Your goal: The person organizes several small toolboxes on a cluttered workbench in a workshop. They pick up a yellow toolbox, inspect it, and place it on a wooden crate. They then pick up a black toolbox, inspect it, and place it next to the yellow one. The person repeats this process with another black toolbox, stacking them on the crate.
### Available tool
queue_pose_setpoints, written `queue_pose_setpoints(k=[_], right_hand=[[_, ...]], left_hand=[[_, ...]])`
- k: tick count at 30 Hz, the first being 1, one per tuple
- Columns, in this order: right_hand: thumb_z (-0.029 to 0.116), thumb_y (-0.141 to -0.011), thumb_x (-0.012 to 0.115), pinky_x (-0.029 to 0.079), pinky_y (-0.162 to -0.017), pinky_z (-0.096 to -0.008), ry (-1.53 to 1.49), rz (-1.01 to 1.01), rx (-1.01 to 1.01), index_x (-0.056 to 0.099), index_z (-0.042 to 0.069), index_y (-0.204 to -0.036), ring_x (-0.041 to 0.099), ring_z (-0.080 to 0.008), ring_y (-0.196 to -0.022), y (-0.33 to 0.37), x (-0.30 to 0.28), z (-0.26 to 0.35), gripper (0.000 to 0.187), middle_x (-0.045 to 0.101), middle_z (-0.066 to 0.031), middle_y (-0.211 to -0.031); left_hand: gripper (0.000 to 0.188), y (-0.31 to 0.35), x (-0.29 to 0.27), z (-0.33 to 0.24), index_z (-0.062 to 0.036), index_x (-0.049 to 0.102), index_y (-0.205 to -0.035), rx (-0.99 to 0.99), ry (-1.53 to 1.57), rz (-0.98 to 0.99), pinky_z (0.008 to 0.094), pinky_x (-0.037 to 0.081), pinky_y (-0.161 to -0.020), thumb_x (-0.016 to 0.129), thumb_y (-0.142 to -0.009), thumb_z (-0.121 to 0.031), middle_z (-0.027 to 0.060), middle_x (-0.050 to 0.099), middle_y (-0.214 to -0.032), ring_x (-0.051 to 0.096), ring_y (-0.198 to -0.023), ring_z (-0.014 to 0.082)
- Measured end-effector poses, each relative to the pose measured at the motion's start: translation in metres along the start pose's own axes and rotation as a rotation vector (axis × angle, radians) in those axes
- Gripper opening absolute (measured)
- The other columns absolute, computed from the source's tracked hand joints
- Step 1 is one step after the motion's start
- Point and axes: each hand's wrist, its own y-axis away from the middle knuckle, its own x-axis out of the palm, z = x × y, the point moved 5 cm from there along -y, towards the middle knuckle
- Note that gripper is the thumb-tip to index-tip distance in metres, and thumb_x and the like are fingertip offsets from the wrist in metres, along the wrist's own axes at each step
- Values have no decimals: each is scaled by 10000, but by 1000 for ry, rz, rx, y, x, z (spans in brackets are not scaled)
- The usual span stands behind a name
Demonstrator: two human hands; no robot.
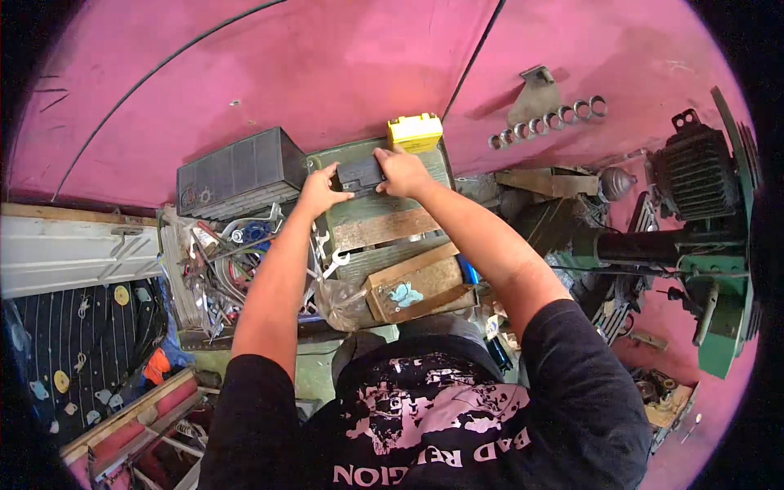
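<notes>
At a cluttered bench (353,214) by a pink wall (327,73), left hand (319,194) and right hand (403,174) pinch a dark box (358,176), fingers parted.

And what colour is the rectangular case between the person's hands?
The rectangular case is dark grey, seen best in the head view.

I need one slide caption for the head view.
Left hand and right hand hold opposite ends of a dark grey case, near a yellow box by the pink wall.
</notes>
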Motion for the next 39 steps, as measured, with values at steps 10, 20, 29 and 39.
queue_pose_setpoints(k=[10,20,29,39], right_hand=[[233,-897,623,347,-1045,-514,739,-177,-142,750,94,-1161,475,-261,-1235,-39,-14,22,324,658,-57,-1194],[266,-917,645,295,-1129,-591,682,-107,-28,722,85,-1237,454,-261,-1314,-63,-28,-9,376,648,-35,-1274],[406,-660,912,347,-1073,-581,502,-245,-63,553,148,-1440,495,-257,-1275,-28,-52,-44,897,618,-39,-1321],[210,-870,702,379,-1015,-495,566,-25,-19,613,169,-1389,523,-219,-1268,-21,-79,-98,528,709,5,-1193]], left_hand=[[839,-20,-3,-17,-76,551,-1414,-163,-395,-196,449,572,-863,922,-677,-230,220,745,-1073,729,-998,380],[781,-64,-8,-47,-76,570,-1381,-235,-520,-188,489,542,-963,914,-689,-189,239,722,-1169,684,-1134,410],[849,-67,-7,-65,-89,576,-1400,-240,-719,-203,484,532,-975,937,-655,-280,151,730,-1200,640,-1191,391],[695,-94,10,-104,-84,749,-1093,31,-1079,-46,431,411,-905,927,-567,-502,60,765,-1031,578,-1077,254]])
